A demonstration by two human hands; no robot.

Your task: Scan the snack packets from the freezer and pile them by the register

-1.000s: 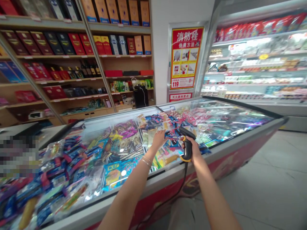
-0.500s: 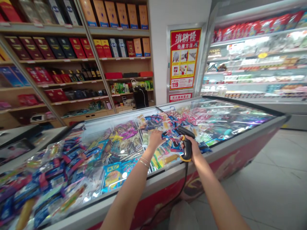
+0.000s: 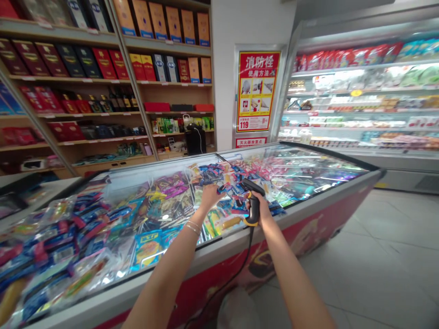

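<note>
In my right hand [image 3: 262,208] is a black and yellow barcode scanner [image 3: 254,205], gripped by its handle, with a dark cable hanging down in front of the freezer. My left hand [image 3: 210,197], with bracelets at the wrist, is closed at the fingertips on a small blue and red snack packet [image 3: 222,188]. Its fingers are partly hidden and small in view. Both hands are above the glass top of a chest freezer [image 3: 284,228]. Many more blue and red packets [image 3: 236,176] lie loose on the glass around them.
A large heap of packets [image 3: 65,237] covers the freezer's near left end. Shelves of boxed bottles [image 3: 99,64] stand behind. A lit open fridge [image 3: 356,105] is at the back right, and tiled floor [image 3: 373,256] lies to the right. A pale rounded object [image 3: 238,310] is below.
The whole view has shifted, so the hands and freezer appear farther left. The scanner remains in my right hand, and my left hand stays close to it with the packet.
</note>
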